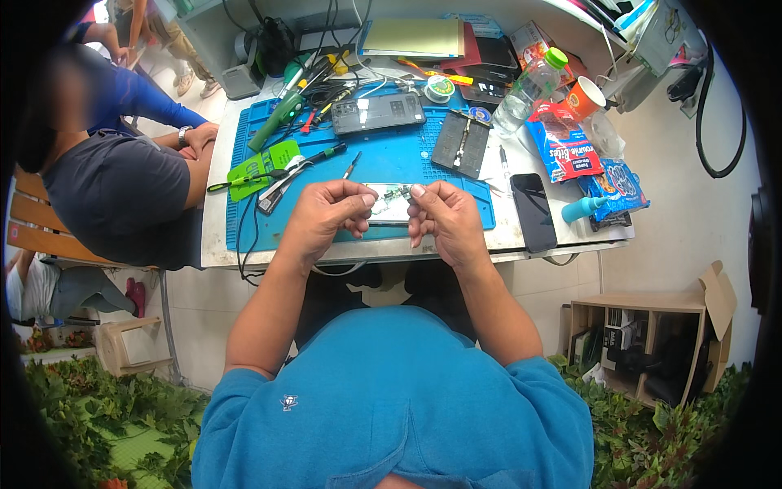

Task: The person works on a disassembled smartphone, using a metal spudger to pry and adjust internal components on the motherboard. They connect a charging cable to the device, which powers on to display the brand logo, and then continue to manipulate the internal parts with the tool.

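My left hand [332, 213] and my right hand [446, 218] face each other over the bench's front edge, thumbs pinched against forefingers. Between the fingertips is a small electronic part [394, 196] with green and metallic patches, like a phone circuit board. Both pinches appear to hold it; its ends are hidden by my fingers. Just below it, a white rectangular panel [389, 214] lies at the edge of the blue repair mat [326, 171]. Further back on the mat are a dark phone back housing [379, 115] and a black board-holding clamp [461, 144]. A thin screwdriver [352, 165] lies near my left hand.
At right are a black phone [533, 213], a teal bottle [583, 209], snack bags [564, 151], a clear bottle [529, 91] and a paper cup [583, 99]. A green electric screwdriver [275, 120] and cables lie back left. A person [122, 187] sits beside the bench's left side.
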Tool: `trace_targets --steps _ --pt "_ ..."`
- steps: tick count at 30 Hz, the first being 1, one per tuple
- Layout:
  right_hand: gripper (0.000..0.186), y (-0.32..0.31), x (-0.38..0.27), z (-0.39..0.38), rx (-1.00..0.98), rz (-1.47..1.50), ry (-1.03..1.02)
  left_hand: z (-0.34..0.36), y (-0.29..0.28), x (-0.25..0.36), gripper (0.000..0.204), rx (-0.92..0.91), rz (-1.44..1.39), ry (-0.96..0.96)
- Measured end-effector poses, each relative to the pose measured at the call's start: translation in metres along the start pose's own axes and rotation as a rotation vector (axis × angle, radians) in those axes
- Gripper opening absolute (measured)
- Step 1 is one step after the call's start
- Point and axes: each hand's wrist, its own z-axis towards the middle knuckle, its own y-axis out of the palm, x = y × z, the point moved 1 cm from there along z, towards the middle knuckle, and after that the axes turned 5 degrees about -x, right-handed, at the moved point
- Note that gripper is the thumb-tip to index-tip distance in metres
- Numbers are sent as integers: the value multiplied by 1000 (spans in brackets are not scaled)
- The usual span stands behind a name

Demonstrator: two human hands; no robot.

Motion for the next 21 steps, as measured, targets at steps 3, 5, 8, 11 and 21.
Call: trace_targets --steps 3,5,8,11,21 --pt "26 0 -1 -1 -7 0 11 0 -1 2 24 -14 -32 -19" --pt "26 -1 -2 -1 -14 2 13 0 0 3 24 -10 -46 -17" --pt "26 -2 -1 -1 -29 15 10 1 0 1 24 2 -55 3" --pt "25 -2 1 0 -25 18 -3 2 -1 -2 25 -1 -52 28" --pt "25 4 5 -2 8 -126 -142 3 1 -2 28 42 73 153"
